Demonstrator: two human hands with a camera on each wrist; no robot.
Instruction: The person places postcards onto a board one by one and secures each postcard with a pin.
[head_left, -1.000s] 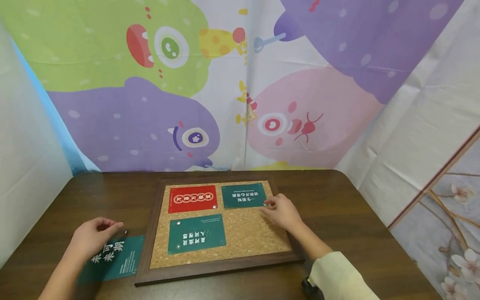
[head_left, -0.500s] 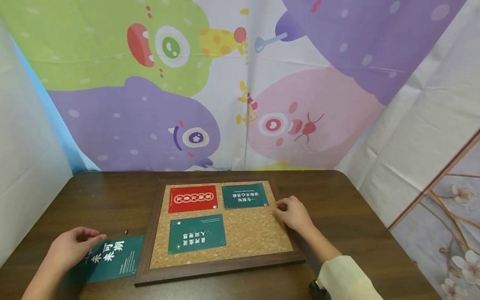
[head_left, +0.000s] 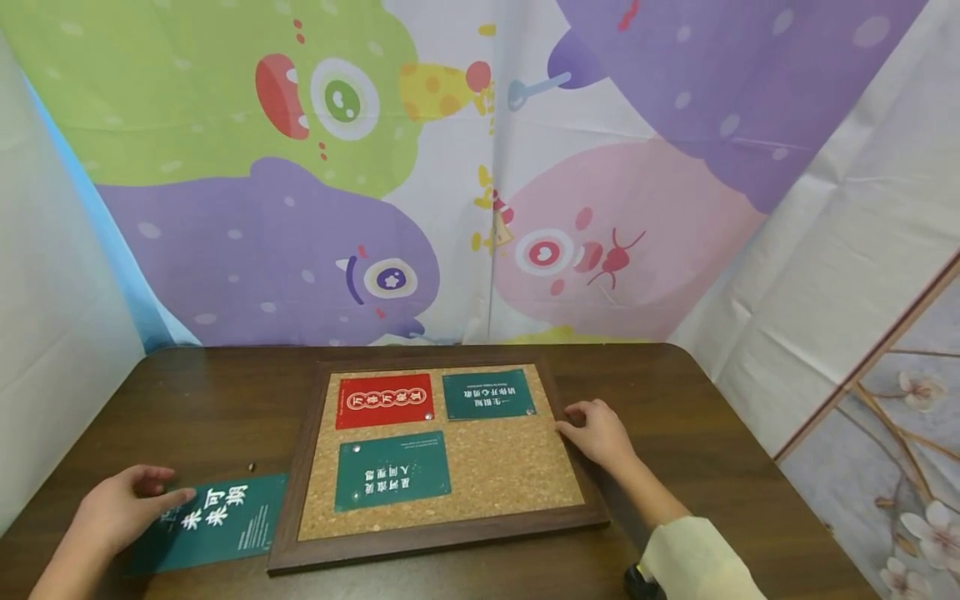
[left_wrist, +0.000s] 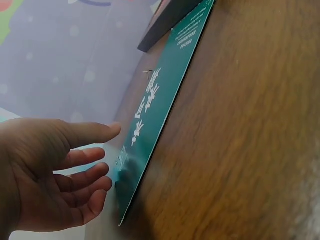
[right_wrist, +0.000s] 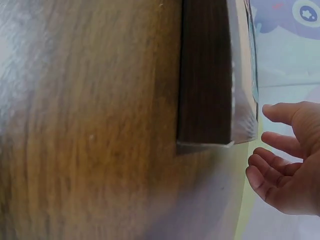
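Note:
A green card [head_left: 217, 529] with white characters lies on the table left of the cork board [head_left: 513, 475]. Over its left end hovers my left hand [head_left: 112, 512]; in the left wrist view the hand [left_wrist: 60, 175] has relaxed, bent fingers with nothing between them. A small thumbtack [head_left: 251, 467] lies on the table beyond the card. My right hand [head_left: 600, 437] is at the board's right edge, fingers loosely bent and holding nothing; whether it touches the frame I cannot tell. On the cork are a red card [head_left: 384, 402], a green card [head_left: 489, 395] and another green card [head_left: 392, 472].
The board's dark wooden frame [head_left: 442, 543] stands slightly above the brown table [head_left: 660, 400]. Silver tack heads show on the cards on the cork. Behind the table hangs a cartoon-printed curtain [head_left: 450, 275].
My left hand has drawn back left and toward me, away from the loose thumbtack. My right hand has moved off the upper right green card to the board's right edge, leaving a tack in its corner.

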